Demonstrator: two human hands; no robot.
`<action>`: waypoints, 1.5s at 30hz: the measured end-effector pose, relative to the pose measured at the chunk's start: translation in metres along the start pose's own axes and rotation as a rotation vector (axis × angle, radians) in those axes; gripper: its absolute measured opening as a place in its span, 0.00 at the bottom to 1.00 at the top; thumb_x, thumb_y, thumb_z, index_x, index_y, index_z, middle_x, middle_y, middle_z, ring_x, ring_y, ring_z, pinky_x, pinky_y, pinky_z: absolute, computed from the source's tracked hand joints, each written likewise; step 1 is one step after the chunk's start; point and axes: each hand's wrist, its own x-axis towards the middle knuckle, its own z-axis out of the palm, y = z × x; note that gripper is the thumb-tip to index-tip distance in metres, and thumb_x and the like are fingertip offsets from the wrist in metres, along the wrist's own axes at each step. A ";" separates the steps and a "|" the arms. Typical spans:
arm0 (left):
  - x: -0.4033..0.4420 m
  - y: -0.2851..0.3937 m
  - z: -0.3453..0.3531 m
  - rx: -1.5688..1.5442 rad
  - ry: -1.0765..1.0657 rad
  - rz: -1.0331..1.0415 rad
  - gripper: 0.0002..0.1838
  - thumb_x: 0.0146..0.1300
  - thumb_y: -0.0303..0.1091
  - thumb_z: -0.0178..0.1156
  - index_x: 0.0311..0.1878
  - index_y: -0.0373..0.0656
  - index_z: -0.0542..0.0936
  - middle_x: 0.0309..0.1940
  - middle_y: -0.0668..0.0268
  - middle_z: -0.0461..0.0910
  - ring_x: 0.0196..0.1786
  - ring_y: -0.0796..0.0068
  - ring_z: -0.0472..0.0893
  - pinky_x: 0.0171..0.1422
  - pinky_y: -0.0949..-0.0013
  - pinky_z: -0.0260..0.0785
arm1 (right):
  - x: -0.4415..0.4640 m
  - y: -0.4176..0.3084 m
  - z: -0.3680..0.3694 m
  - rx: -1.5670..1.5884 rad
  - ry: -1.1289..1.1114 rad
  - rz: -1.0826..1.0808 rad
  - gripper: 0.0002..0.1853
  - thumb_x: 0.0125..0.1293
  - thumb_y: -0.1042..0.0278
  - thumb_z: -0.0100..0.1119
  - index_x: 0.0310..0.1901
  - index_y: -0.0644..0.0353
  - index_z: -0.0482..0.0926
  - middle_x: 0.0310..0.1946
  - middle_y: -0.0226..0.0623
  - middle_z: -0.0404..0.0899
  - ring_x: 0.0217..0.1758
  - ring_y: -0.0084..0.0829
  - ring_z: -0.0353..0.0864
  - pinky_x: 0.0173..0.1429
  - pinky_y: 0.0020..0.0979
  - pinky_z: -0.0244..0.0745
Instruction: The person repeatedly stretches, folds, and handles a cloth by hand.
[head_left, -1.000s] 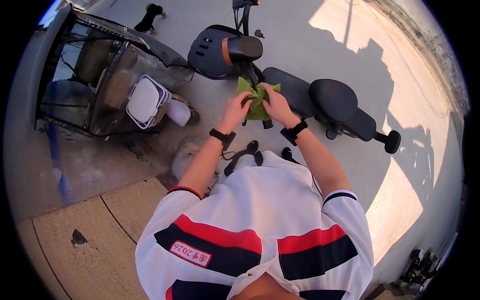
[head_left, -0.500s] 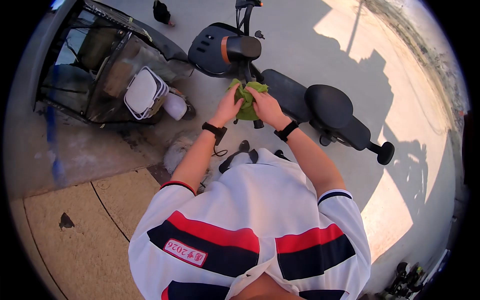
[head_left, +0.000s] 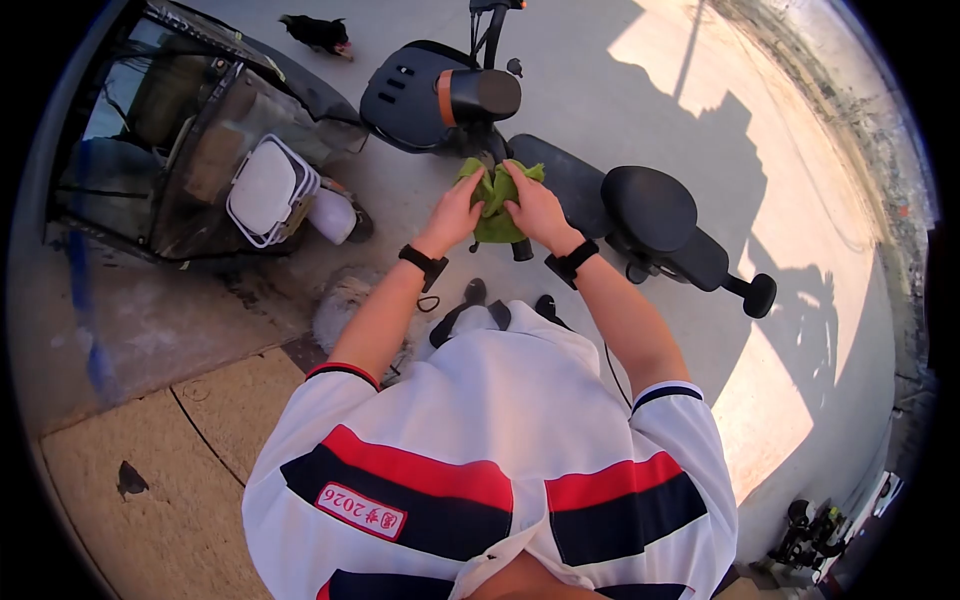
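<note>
Green cloth [head_left: 495, 212] pinched at both sides, left hand [head_left: 452, 216] and right hand [head_left: 538, 212], fingers clamped on the fabric. It is held over the near handlebar grip [head_left: 522, 251] of a dark scooter [head_left: 565, 183] (contact with the bar cannot be told).

There are two hands [head_left: 453, 213], one green cloth [head_left: 494, 222], two black wristbands [head_left: 424, 264], one white shirt [head_left: 480, 400], two red chest stripes [head_left: 415, 465], one chest label [head_left: 360, 510], one dark scooter [head_left: 650, 207], one orange band [head_left: 445, 98], one black animal [head_left: 316, 34] and one windowed cabin [head_left: 125, 150].
</note>
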 end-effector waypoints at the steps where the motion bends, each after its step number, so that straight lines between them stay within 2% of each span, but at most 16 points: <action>1: 0.000 0.000 -0.001 -0.012 -0.003 0.006 0.33 0.62 0.24 0.63 0.72 0.41 0.68 0.62 0.47 0.76 0.62 0.40 0.75 0.64 0.50 0.71 | -0.002 -0.004 -0.001 0.004 0.004 0.026 0.40 0.62 0.71 0.64 0.76 0.49 0.59 0.54 0.55 0.80 0.55 0.57 0.80 0.57 0.49 0.78; 5: -0.001 -0.002 -0.006 -0.052 -0.025 0.025 0.32 0.62 0.24 0.62 0.72 0.41 0.68 0.61 0.48 0.76 0.61 0.41 0.76 0.62 0.51 0.72 | -0.004 -0.008 0.008 -0.012 0.094 0.049 0.38 0.61 0.73 0.62 0.74 0.49 0.63 0.51 0.51 0.81 0.52 0.56 0.82 0.54 0.49 0.79; 11: -0.004 -0.007 -0.017 -0.054 -0.075 0.088 0.32 0.63 0.22 0.59 0.72 0.42 0.68 0.59 0.48 0.77 0.58 0.40 0.77 0.60 0.50 0.73 | -0.007 -0.012 0.014 0.013 0.169 0.028 0.36 0.59 0.76 0.60 0.72 0.52 0.66 0.50 0.55 0.81 0.53 0.58 0.81 0.56 0.49 0.78; 21: -0.007 -0.019 -0.024 -0.031 -0.150 0.180 0.34 0.63 0.23 0.58 0.74 0.44 0.67 0.56 0.51 0.77 0.53 0.41 0.78 0.54 0.49 0.75 | -0.011 -0.018 0.025 0.021 0.259 0.067 0.36 0.61 0.78 0.59 0.73 0.54 0.64 0.53 0.56 0.80 0.56 0.58 0.79 0.60 0.48 0.76; 24: -0.009 -0.019 -0.028 -0.050 -0.200 0.155 0.34 0.63 0.21 0.58 0.74 0.45 0.67 0.58 0.49 0.76 0.56 0.41 0.77 0.57 0.51 0.74 | -0.014 -0.020 0.032 -0.009 0.295 0.094 0.36 0.62 0.79 0.59 0.74 0.54 0.64 0.51 0.56 0.80 0.55 0.58 0.79 0.60 0.48 0.76; 33: -0.022 -0.021 -0.030 -0.104 -0.253 0.181 0.31 0.63 0.21 0.57 0.71 0.42 0.71 0.53 0.48 0.78 0.52 0.40 0.78 0.54 0.49 0.73 | -0.018 -0.022 0.037 -0.049 0.332 0.109 0.36 0.63 0.78 0.59 0.74 0.54 0.63 0.51 0.56 0.80 0.55 0.57 0.79 0.59 0.48 0.76; 42: -0.036 -0.011 -0.010 -0.085 -0.104 0.132 0.30 0.64 0.23 0.57 0.71 0.42 0.70 0.55 0.48 0.78 0.51 0.40 0.79 0.54 0.49 0.74 | -0.028 -0.020 0.023 0.019 0.234 0.058 0.38 0.62 0.78 0.62 0.74 0.57 0.62 0.52 0.59 0.79 0.55 0.60 0.78 0.60 0.49 0.75; 45: -0.040 -0.006 -0.001 -0.085 -0.072 0.059 0.29 0.64 0.23 0.57 0.71 0.41 0.70 0.55 0.48 0.78 0.51 0.40 0.79 0.54 0.49 0.74 | -0.032 -0.014 0.016 0.030 0.198 0.025 0.38 0.62 0.77 0.63 0.75 0.57 0.61 0.51 0.59 0.79 0.54 0.60 0.79 0.58 0.49 0.76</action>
